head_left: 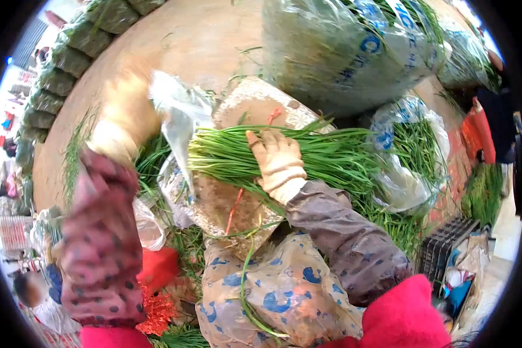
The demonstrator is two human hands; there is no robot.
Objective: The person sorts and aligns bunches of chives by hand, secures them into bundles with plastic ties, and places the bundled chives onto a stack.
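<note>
A bunch of green chives [226, 152] lies across a worn, dirt-stained board [214, 194], pale stem ends to the left and leaves fanning right. My right hand [277, 159], in a cream glove, grips it from above around the middle. A red tie [234, 210] runs under the bunch and shows on both sides. My left hand [127, 107], also gloved, is raised left of the board and smeared by motion, so its fingers cannot be read. Beside it a clear plastic sheet [182, 107] hangs over the board's left edge. A patterned apron [284, 290] covers my lap.
A large plastic bag of greens [342, 64] stands beyond the board, with a smaller open bag [414, 148] at right. Packed bundles [69, 49] line the far left. A black crate [446, 246] sits at lower right; red strings [155, 307] lie lower left.
</note>
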